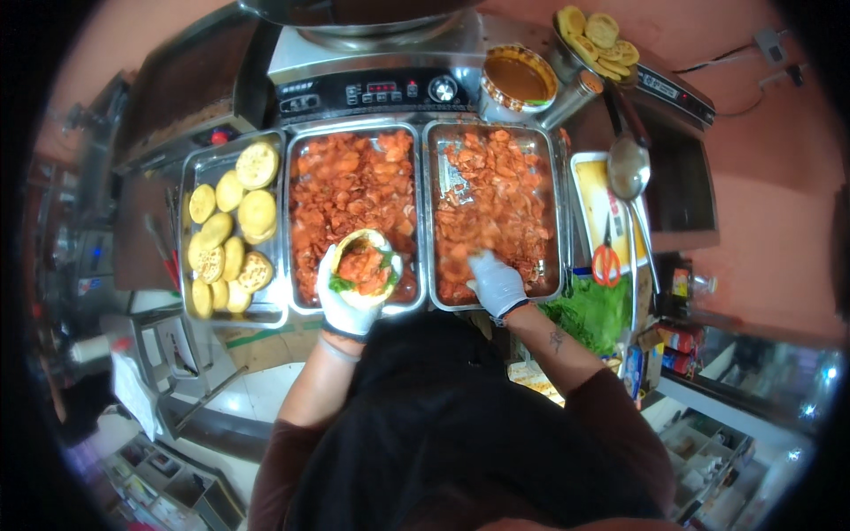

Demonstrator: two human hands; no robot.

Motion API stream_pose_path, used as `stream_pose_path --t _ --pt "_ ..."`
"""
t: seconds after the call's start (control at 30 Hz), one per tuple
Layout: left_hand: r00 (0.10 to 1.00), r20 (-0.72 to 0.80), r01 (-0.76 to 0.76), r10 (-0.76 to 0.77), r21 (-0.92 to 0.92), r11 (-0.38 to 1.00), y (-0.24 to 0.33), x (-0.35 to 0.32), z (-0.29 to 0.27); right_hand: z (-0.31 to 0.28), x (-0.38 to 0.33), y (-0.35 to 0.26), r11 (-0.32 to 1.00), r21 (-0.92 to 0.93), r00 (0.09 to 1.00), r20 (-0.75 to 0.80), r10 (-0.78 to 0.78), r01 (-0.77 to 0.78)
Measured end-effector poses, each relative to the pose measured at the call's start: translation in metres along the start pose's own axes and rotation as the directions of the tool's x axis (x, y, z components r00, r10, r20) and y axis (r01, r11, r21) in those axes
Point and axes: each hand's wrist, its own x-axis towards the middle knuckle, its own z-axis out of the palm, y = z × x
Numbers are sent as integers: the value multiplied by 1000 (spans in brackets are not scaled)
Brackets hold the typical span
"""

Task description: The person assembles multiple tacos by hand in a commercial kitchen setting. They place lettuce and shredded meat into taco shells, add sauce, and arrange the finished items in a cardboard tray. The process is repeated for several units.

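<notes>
My left hand (343, 301), in a white glove, holds an opened flat bun (363, 265) stuffed with green lettuce and reddish meat pieces, over the near edge of the middle steel tray (287, 221). My right hand (496, 283), also gloved, reaches into the near end of the right steel tray (560, 221), its fingers down among the reddish meat slices (491, 199). Whether it grips any meat is hidden.
A left tray (188, 177) holds several round flat buns (235, 230). Behind the trays stand a cooker with a control panel (372, 88), a pot of brown sauce (516, 81), a ladle (627, 164) and more buns (600, 40). Lettuce (591, 314) and red-handled scissors (606, 264) lie at the right.
</notes>
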Motion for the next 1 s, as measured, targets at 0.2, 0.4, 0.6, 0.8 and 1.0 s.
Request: stream_pose_path --t 0.2,0.4,0.6,0.8,1.0 --pt "997 -78 -1 1 -7 1000 -2 2 7 3 12 27 957 285 989 -145 -8 49" --pt "984 -176 -37 39 17 999 -3 3 18 -14 25 61 877 481 925 -329 192 -11" --pt "991 -132 -27 30 25 999 -1 3 19 -13 27 48 977 199 926 -348 146 -79" --pt "987 -154 -41 41 3 999 2 2 16 -32 1 -5 987 124 989 -91 118 -107" --pt "987 -158 -27 31 22 999 1 2 18 8 5 -8 996 -65 995 78 -62 67"
